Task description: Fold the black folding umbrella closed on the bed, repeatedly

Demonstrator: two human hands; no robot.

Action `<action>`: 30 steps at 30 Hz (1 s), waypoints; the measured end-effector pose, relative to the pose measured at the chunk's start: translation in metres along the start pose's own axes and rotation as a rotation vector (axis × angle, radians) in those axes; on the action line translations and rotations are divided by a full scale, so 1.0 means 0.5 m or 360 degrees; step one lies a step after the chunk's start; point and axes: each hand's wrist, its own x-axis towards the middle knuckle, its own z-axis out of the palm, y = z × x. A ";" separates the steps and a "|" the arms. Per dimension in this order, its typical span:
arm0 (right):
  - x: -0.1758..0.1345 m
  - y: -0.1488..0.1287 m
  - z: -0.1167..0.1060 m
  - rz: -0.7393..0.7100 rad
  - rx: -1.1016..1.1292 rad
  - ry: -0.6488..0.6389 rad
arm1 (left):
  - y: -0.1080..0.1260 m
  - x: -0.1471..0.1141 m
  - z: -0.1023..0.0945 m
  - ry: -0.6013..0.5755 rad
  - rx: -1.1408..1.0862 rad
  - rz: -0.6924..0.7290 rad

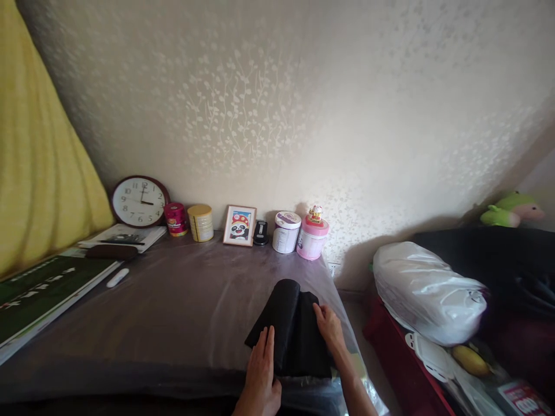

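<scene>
A black folded cloth or soft pouch (284, 323) lies near the front right corner of the covered table; its exact kind is unclear. One fold stands up rounded along its left part, and a flatter part lies to the right. My left hand (261, 361) rests on the lower left of it, fingers stretched out and close together. At the upper right edge, my right hand (328, 325) has its fingers curled, with the black material pinched under the thumb and fingertips.
Along the wall stand a clock (139, 201), a pink tin (176, 219), a yellow tin (200, 223), a framed panda picture (239, 226) and two tubs, one white (287, 232), one pink (312, 240). A green book (47, 294) lies left. A white plastic bag (427, 292) sits right, beyond the table edge.
</scene>
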 end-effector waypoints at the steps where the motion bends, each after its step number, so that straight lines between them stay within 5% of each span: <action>1: -0.003 -0.003 -0.001 0.0007 -0.0117 -0.0022 | 0.000 -0.001 -0.005 -0.0008 -0.0052 0.0014; 6: -0.016 0.005 -0.009 0.0100 -0.0411 0.0012 | -0.004 -0.007 -0.020 -0.0010 -0.0263 0.0044; 13: -0.001 0.007 -0.020 0.0076 0.0424 0.0023 | 0.012 -0.010 -0.022 -0.0044 -0.0078 -0.0024; 21: 0.001 -0.094 -0.051 0.0040 0.0992 0.0057 | -0.004 -0.003 0.005 -0.0013 0.0049 -0.0033; 30: 0.034 -0.190 0.037 -0.0075 0.0879 0.0025 | 0.011 -0.004 -0.001 -0.0063 0.0166 -0.0118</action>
